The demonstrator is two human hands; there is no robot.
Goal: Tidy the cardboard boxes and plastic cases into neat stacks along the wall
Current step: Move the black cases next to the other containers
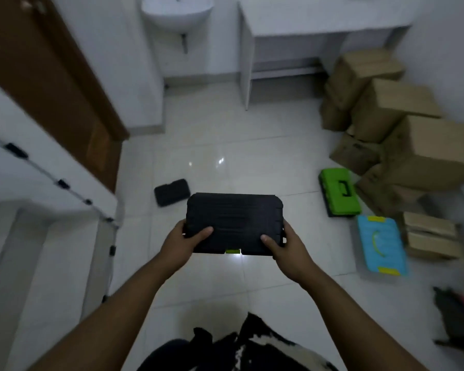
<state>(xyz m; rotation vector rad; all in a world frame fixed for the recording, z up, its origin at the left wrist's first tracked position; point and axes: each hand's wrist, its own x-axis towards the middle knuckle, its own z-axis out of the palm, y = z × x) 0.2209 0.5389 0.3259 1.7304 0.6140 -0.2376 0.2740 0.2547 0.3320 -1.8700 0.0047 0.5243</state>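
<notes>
Head view: in the centre of the frame a black plastic case [232, 223] is held flat above the tiled floor [225, 156], its green latch toward the person. The left hand [184, 245] grips the near left corner and the right hand [287, 247] the near right corner. The thumbs lie on the lid and the fingers curl under, so the hands are apart, one clamped on each end of the case.

On the right of the frame, cardboard boxes [397, 103] are piled against the wall in rough stacks, and several look tilted or out of line. Below them a green case [339, 192] lies on the floor just beside the boxes. A blue case [382, 245] with yellow latches lies lower right, with two flat cardboard boxes [430, 235] just beside it. Left of centre, a smaller black case [172, 192] lies alone, well apart from the rest.

The tidying seems early. One case is in hand and has no place yet. Three cases lie loose on the floor, none stacked on another, and the boxes by the wall probably need squaring up.
</notes>
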